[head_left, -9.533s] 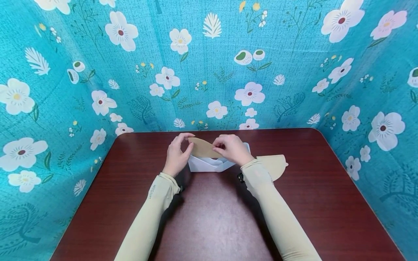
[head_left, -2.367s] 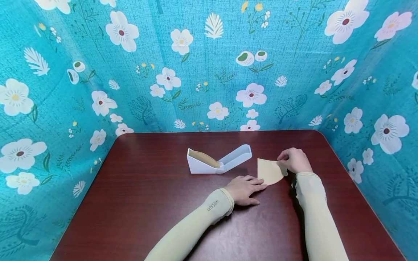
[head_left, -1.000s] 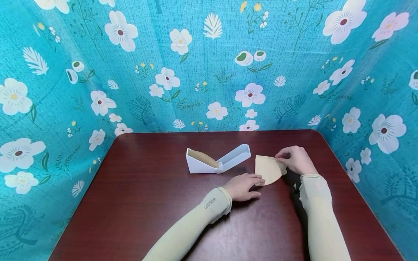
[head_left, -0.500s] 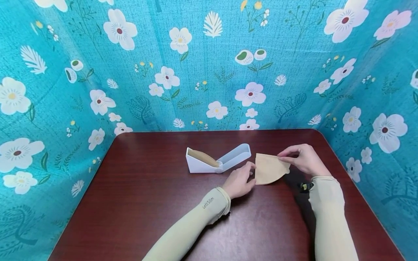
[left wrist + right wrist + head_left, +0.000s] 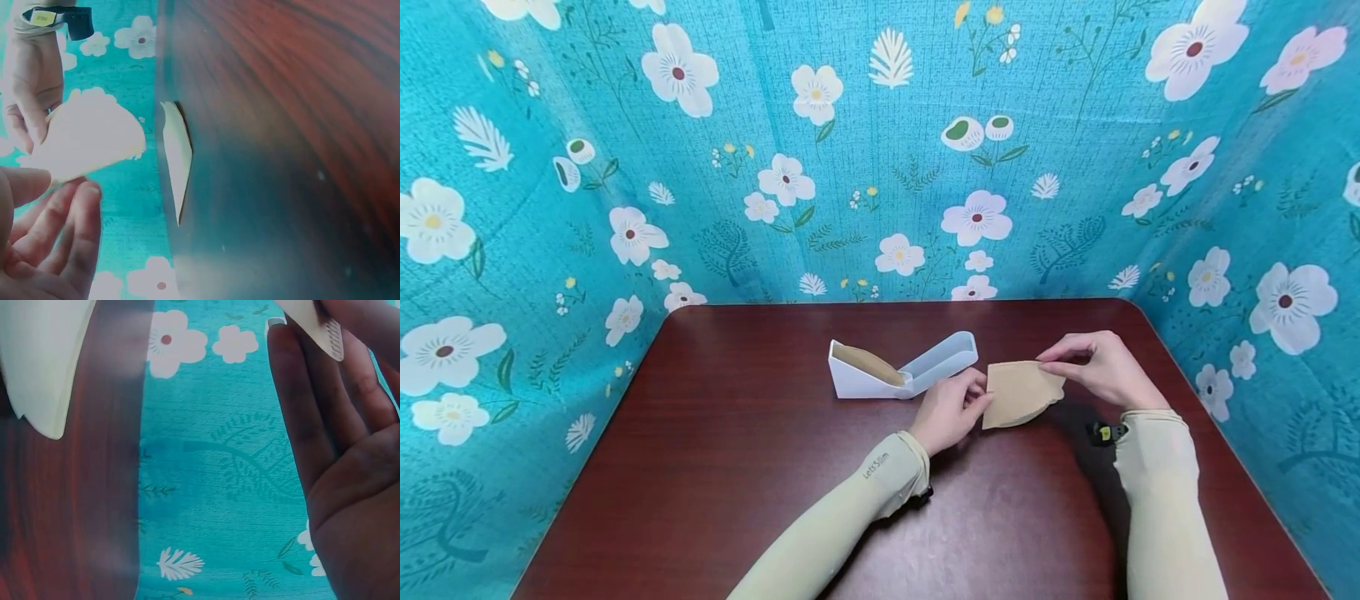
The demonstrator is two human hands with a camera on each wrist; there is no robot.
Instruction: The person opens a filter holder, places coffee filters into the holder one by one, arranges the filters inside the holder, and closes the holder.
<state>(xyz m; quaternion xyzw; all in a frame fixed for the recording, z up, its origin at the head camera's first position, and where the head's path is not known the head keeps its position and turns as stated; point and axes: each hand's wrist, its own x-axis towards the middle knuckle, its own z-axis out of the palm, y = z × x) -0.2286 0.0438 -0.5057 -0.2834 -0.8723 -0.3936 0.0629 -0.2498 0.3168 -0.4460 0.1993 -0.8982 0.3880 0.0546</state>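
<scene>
Here's the head view, high over the near side of the table (image 5: 1015, 517), facing forward and down, far enough back to catch the table's far edge and the curtain (image 5: 880, 167) beyond. Now left wrist: tipped sideways, looking across the table, the left hand (image 5: 950, 410) close to the lens. Right wrist tips the opposite way, the right hand (image 5: 1101, 368) just as near! Head and left wrist share both hands and the tan paper (image 5: 1018, 394) above the table.
</scene>
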